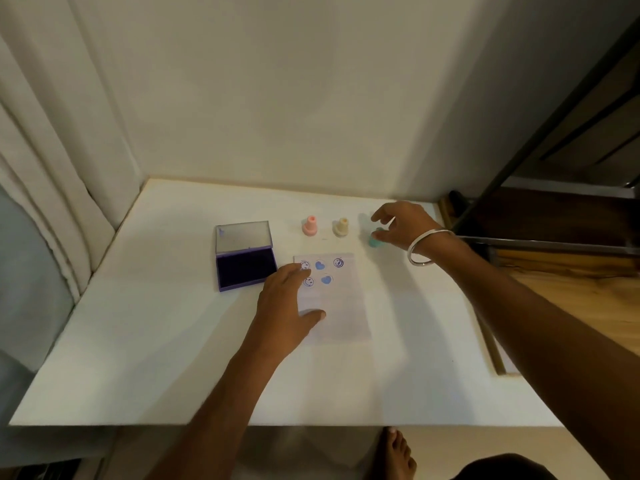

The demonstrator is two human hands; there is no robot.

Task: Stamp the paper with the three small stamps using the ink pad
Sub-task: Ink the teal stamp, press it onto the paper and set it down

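While flat on paper (337, 306), left hand (284, 303).

Dim warm light, soft shadows, wide-angle edge warping, slight overall blur.

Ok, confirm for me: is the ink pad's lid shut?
No, the ink pad lies open, its clear lid tilted back and the dark pad exposed.

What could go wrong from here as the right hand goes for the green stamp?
The right hand is at the green stamp, which looks tilted, so it might tip or roll. The left hand lies over printed marks on the paper; wet ink may smear.
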